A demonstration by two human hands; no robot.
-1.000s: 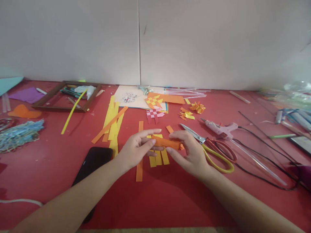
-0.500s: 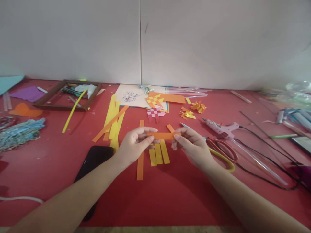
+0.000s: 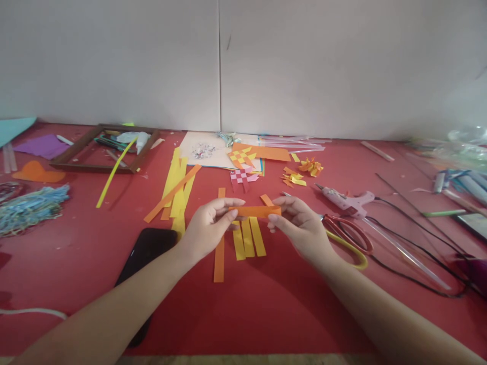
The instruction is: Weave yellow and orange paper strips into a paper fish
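Note:
An orange paper strip (image 3: 254, 211) is stretched level between my two hands, above the table. My left hand (image 3: 211, 223) pinches its left end between thumb and fingers. At the other end, my right hand (image 3: 300, 223) has thumb and fingers closed on the strip, which looks folded over there. Below it lie several yellow paper strips (image 3: 248, 241), side by side, their upper ends hidden by the held strip. A loose orange strip (image 3: 219, 258) lies upright under my left fingers, and another short orange strip (image 3: 266, 199) shows just behind the held one.
Scissors (image 3: 348, 233) and a pink glue gun (image 3: 348, 203) with its cord lie on the right. A black phone (image 3: 146, 253) is beside my left forearm. Farther back are woven paper fish (image 3: 242, 176), yellow strips (image 3: 178, 187) and a wooden frame (image 3: 95, 170).
The held orange strip has shifted slightly left and tilted, and a fold now shows at its right end. My right thumb has moved a little lower.

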